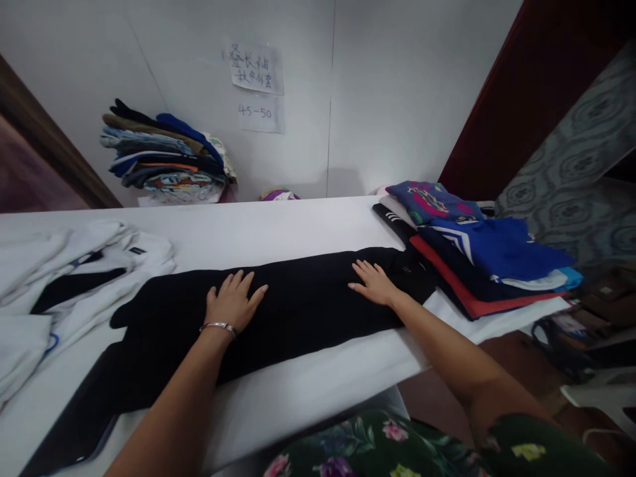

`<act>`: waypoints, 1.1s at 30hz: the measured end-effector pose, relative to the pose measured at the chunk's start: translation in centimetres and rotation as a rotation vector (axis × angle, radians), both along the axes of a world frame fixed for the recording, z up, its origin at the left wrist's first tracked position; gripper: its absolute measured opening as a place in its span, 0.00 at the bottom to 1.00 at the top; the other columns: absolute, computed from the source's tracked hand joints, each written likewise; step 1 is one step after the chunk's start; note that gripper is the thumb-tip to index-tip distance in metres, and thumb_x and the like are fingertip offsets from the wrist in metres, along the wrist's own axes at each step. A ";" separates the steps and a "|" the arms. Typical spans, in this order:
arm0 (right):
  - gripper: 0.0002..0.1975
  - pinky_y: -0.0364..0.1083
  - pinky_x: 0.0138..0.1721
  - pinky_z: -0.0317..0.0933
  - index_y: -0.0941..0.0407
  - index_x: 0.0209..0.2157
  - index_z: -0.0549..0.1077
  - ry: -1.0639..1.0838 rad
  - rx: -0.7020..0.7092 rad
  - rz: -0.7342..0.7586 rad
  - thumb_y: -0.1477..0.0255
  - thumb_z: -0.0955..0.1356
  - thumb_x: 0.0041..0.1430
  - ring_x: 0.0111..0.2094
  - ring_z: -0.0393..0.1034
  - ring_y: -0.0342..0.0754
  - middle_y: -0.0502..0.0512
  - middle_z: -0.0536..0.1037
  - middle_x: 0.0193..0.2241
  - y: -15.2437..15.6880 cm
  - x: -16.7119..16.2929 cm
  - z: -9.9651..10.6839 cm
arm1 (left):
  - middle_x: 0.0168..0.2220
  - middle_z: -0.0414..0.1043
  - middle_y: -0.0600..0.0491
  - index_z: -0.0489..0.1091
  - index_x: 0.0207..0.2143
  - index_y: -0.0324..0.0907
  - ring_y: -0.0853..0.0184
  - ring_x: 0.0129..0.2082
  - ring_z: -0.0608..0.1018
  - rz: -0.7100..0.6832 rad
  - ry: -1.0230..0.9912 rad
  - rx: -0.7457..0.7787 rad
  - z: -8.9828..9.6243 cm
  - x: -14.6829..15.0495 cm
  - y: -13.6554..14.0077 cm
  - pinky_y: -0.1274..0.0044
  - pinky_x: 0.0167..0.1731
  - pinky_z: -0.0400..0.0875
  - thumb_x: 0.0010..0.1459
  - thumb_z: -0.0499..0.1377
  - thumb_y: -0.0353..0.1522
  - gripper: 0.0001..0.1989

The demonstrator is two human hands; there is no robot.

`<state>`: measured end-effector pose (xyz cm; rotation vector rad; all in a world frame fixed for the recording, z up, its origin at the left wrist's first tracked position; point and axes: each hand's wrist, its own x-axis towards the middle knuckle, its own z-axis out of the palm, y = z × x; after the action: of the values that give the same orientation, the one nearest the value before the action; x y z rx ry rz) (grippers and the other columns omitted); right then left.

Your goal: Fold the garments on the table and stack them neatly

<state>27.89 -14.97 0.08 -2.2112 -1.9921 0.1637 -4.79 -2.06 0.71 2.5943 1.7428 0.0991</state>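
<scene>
A black garment [298, 301] lies spread lengthwise across the white table. My left hand [231, 301] rests flat on its left half, fingers spread, with a silver bracelet at the wrist. Further right, my right hand [372, 281] lies on the cloth near the garment's right end, fingers extended and palm down. Neither hand grips the fabric. The garment's right end, where a small mark shows, reaches the stack of folded clothes [501, 248]. Its left end splits into two parts, and the lower one runs toward the table's front left.
White garments [119, 265] are heaped on the table's left side. Behind the table [278, 228], a tall pile of folded clothes [163, 152] stands against the wall. Handwritten paper signs [256, 69] hang there. A dark flat object [92, 444] with rounded corners lies front left.
</scene>
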 end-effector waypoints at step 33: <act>0.32 0.66 0.63 0.40 0.54 0.62 0.60 -0.113 0.146 -0.175 0.52 0.54 0.65 0.66 0.47 0.60 0.63 0.59 0.64 -0.4 2.9 0.8 | 0.66 0.53 0.45 0.59 0.63 0.43 0.54 0.66 0.55 -0.001 -0.119 -0.016 0.1 0.4 -1.1 0.55 0.61 0.49 0.64 0.43 0.48 0.31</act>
<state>30.77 -15.34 0.86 -2.3307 -1.7867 -0.1267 -4.36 -3.12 0.84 2.5212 1.6962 0.2338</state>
